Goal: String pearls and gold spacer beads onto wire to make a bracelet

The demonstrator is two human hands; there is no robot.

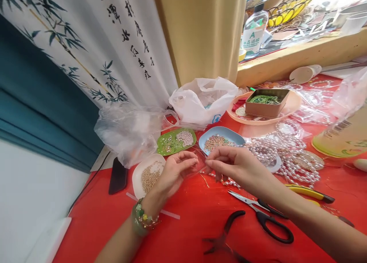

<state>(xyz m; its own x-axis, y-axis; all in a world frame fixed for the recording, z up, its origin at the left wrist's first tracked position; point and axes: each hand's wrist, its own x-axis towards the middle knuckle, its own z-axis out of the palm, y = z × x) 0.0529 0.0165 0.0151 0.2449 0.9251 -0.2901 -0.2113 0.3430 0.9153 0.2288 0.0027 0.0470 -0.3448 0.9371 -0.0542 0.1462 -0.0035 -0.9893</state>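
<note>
My left hand [176, 170] and my right hand [235, 164] meet fingertip to fingertip above the red table [186, 232], both pinched on something too thin to name. A strand of small pearl beads [226, 181] lies just under my right hand. A white dish of gold beads [147, 175] sits beside my left wrist, which wears a green bead bracelet [141, 217]. Behind the hands stand a green dish with pearls [175, 140] and a blue dish of beads [219, 138].
Black-handled scissors [265, 217] and dark pliers [222, 238] lie near the front. Yellow-handled pliers [311, 193] and heaps of pearl strands [289, 156] are at the right. Plastic bags [200, 98], a pink plate with a metal tin [265, 102] and a phone [118, 176] stand around.
</note>
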